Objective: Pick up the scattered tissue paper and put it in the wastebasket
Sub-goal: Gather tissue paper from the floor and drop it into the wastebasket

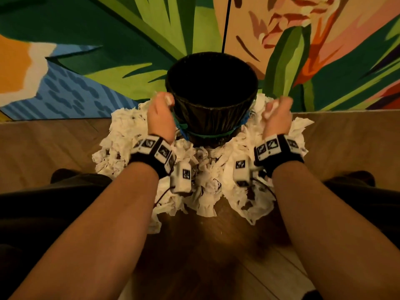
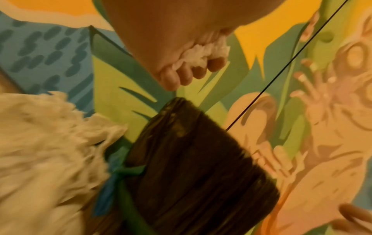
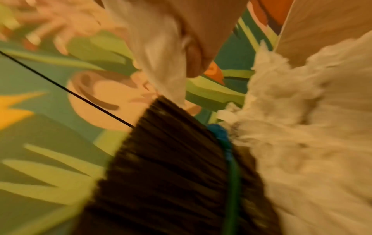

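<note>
Two bare forearms reached forward from us, each with a black wristband (image 1: pixel 151 154) carrying small white marker blocks. Below and between our wrists, crumpled tissue paper (image 1: pixel 205 187) lay heaped on the wooden floor (image 1: pixel 54 144), spreading out to either side of both hands and pressing up against the foot of the wastebasket (image 1: pixel 213 118).

Our left hand (image 1: pixel 161 114) was just beside the left wall of the wastebasket, near its rim. Its fingers (image 2: pixel 186 76) were curled tight round a small white wad (image 2: pixel 203 53) of tissue, which showed between fingers and palm in the left wrist view.

Our right hand (image 1: pixel 278 116) was on the other side, a little apart from the right wall of the basket, at about the same height. It gripped a larger tuft of tissue (image 3: pixel 159 47) that hung down below the closed fingers; the view there was blurred, so we could not tell how the fingers lay in detail.

Between our hands stood the dark, ribbed wastebasket, upright, with a green band (image 1: pixel 207 134) round its lower part. Its inside was black, and we could not tell what lay in it.

Beyond the hands and the basket rose a wall painted with large green leaves and orange flowers (image 1: pixel 108 50), with a thin black cord (image 1: pixel 226 24) running down it to the basket's far rim.
</note>
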Available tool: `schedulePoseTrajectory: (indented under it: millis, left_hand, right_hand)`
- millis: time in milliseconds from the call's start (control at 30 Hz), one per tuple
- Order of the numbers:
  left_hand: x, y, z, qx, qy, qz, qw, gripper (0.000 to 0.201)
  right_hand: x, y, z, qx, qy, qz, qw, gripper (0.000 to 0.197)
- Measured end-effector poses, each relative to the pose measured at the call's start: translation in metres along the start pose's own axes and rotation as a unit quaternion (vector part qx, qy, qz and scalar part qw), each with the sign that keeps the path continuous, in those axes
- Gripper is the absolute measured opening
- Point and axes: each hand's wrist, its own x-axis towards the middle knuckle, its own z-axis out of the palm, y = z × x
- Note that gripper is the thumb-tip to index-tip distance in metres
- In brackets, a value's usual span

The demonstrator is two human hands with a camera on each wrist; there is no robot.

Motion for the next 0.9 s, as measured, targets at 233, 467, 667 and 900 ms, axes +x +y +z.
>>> schedulePoseTrajectory:
  millis: [233, 467, 667, 900]
  left_hand:
    - [0.042, 0.048, 0.033, 0.017, -0.091, 0.074, 0.993, 0.028]
    - [0.045, 0.039, 0.043, 0.192, -0.135, 0.076, 0.969, 0.059]
    - [0.036, -0.002, 0.003, 0.079, 0.108, 0.066, 0.989, 0.010]
    - [-0.027, -0.081, -0.032, 0.152, -0.043, -0.057, 0.986, 0.040]
  right_hand:
    - [0.006, -0.062, 0.047, -0.043, -0.091, -0.192, 0.976, 0.027]
    - [0.008, -0.042, 0.059, -0.216, -0.198, -0.200, 0.935, 0.074]
    - [0.019, -0.019, 0.018, -0.085, 0.011, -0.188, 0.978, 0.030]
    - [-0.005, 0.067, -0.022, -0.064, 0.027, 0.237, 0.969, 0.027]
